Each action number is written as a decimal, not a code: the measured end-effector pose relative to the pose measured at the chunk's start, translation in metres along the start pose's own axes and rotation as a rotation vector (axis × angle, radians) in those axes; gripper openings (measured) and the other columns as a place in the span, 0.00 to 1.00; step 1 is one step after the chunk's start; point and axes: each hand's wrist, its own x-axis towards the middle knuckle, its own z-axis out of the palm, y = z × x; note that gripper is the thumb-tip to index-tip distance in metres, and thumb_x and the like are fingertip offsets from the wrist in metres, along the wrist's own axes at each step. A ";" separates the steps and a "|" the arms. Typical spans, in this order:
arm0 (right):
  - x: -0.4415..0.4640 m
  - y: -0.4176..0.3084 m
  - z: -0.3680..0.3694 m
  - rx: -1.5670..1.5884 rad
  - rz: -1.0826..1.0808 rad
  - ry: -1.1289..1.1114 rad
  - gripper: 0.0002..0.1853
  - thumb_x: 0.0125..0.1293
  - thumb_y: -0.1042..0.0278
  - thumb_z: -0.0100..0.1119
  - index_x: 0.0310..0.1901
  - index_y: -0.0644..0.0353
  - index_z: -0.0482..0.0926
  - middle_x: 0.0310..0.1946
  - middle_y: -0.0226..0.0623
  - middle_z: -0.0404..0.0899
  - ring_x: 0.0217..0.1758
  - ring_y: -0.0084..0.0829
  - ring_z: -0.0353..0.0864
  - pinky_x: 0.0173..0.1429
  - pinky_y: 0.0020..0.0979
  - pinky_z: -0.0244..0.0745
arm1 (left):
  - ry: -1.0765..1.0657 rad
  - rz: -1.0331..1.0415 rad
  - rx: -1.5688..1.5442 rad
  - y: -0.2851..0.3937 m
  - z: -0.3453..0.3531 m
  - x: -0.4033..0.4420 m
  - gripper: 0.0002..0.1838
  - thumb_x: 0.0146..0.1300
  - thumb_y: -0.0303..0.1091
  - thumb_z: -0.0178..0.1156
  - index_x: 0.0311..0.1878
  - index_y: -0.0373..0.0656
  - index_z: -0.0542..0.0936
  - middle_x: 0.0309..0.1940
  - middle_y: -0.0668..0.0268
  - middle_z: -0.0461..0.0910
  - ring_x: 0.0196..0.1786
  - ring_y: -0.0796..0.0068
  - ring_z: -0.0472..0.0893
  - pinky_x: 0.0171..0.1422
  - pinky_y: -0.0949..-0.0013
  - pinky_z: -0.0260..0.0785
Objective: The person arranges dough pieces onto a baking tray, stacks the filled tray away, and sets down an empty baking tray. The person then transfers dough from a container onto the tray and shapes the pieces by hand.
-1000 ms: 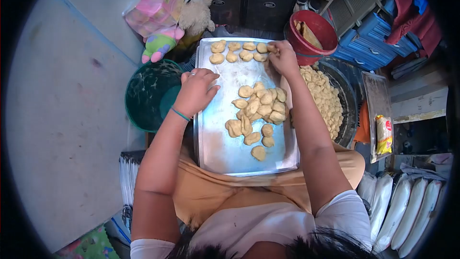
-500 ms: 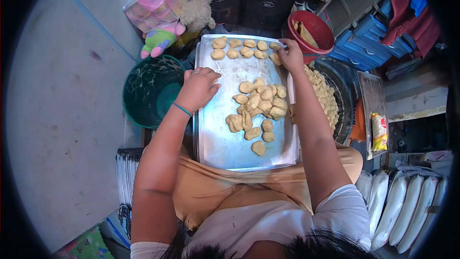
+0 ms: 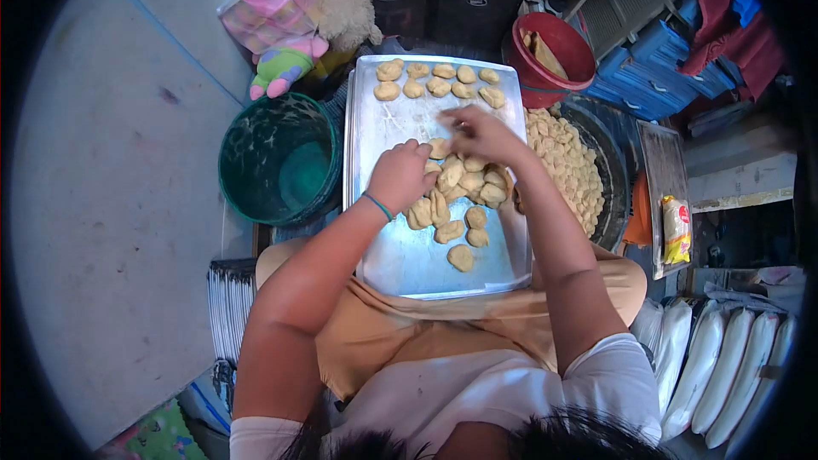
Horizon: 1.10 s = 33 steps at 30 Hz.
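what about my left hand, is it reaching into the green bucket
No, the left hand is over the metal tray, fingers at the edge of the dough heap.

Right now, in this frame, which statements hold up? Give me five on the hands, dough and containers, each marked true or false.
1. The left hand is at the loose dough pile. True.
2. The right hand is inside the red bucket. False: the right hand is over the tray.
3. Two rows of dough pieces lie at the tray's far end. True.
4. The green bucket is left of the tray. True.
5. The loose dough pile lies on the floor. False: it lies on the tray.
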 end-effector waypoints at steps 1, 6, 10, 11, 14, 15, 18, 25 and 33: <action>0.003 -0.005 0.009 -0.156 -0.069 -0.096 0.18 0.55 0.64 0.69 0.48 0.59 0.83 0.46 0.46 0.82 0.49 0.41 0.82 0.53 0.37 0.77 | -0.037 -0.044 -0.039 0.003 0.002 0.002 0.18 0.54 0.36 0.67 0.46 0.38 0.78 0.38 0.50 0.79 0.45 0.48 0.80 0.51 0.53 0.73; 0.032 0.003 0.019 -0.037 0.089 -0.115 0.17 0.54 0.66 0.70 0.46 0.60 0.84 0.43 0.47 0.82 0.45 0.43 0.83 0.50 0.37 0.77 | 0.122 -0.111 -0.136 -0.027 -0.015 0.022 0.16 0.55 0.30 0.65 0.47 0.37 0.79 0.41 0.47 0.81 0.45 0.46 0.80 0.51 0.53 0.73; 0.048 -0.011 0.038 -0.102 0.044 0.183 0.18 0.52 0.65 0.72 0.45 0.60 0.83 0.43 0.47 0.81 0.47 0.45 0.82 0.51 0.38 0.77 | 0.314 -0.114 -0.114 -0.062 -0.024 0.034 0.15 0.55 0.28 0.65 0.47 0.37 0.80 0.43 0.51 0.79 0.46 0.48 0.80 0.52 0.54 0.73; 0.044 -0.012 0.041 -0.224 0.005 0.193 0.20 0.52 0.66 0.72 0.47 0.60 0.82 0.44 0.48 0.81 0.48 0.46 0.82 0.51 0.39 0.76 | 0.329 -0.104 -0.109 -0.066 -0.024 0.034 0.15 0.55 0.28 0.65 0.47 0.37 0.80 0.44 0.52 0.79 0.46 0.49 0.80 0.53 0.55 0.73; 0.040 -0.004 0.031 -0.333 0.086 0.082 0.25 0.50 0.68 0.73 0.51 0.60 0.78 0.48 0.49 0.79 0.51 0.48 0.80 0.53 0.41 0.76 | 0.231 -0.056 0.008 -0.067 -0.028 0.033 0.17 0.55 0.28 0.65 0.49 0.40 0.81 0.47 0.56 0.77 0.52 0.52 0.78 0.56 0.57 0.71; 0.040 -0.004 0.026 -0.327 0.147 0.018 0.26 0.50 0.69 0.73 0.52 0.60 0.76 0.49 0.49 0.78 0.52 0.49 0.80 0.54 0.42 0.75 | 0.254 -0.078 0.074 -0.067 -0.027 0.032 0.18 0.55 0.28 0.65 0.50 0.41 0.81 0.49 0.57 0.77 0.54 0.53 0.76 0.58 0.57 0.69; 0.038 -0.005 0.022 -0.171 0.124 0.259 0.24 0.49 0.71 0.73 0.49 0.60 0.75 0.49 0.49 0.78 0.51 0.49 0.79 0.53 0.42 0.75 | 0.312 -0.023 0.242 -0.057 -0.023 0.033 0.20 0.56 0.31 0.65 0.54 0.46 0.80 0.55 0.60 0.75 0.61 0.57 0.72 0.63 0.55 0.64; 0.004 0.005 -0.013 -0.189 0.204 -0.140 0.16 0.52 0.63 0.69 0.41 0.61 0.81 0.36 0.44 0.84 0.41 0.40 0.84 0.47 0.37 0.76 | 0.143 0.122 0.334 -0.045 0.000 0.042 0.23 0.60 0.36 0.63 0.60 0.54 0.78 0.58 0.67 0.75 0.63 0.64 0.69 0.63 0.53 0.56; 0.016 0.018 -0.010 -0.101 0.269 0.229 0.13 0.57 0.63 0.65 0.40 0.62 0.83 0.33 0.42 0.85 0.40 0.42 0.85 0.48 0.38 0.78 | 0.160 0.155 0.346 -0.025 0.009 0.040 0.23 0.64 0.38 0.59 0.64 0.54 0.76 0.61 0.67 0.74 0.66 0.62 0.68 0.65 0.50 0.53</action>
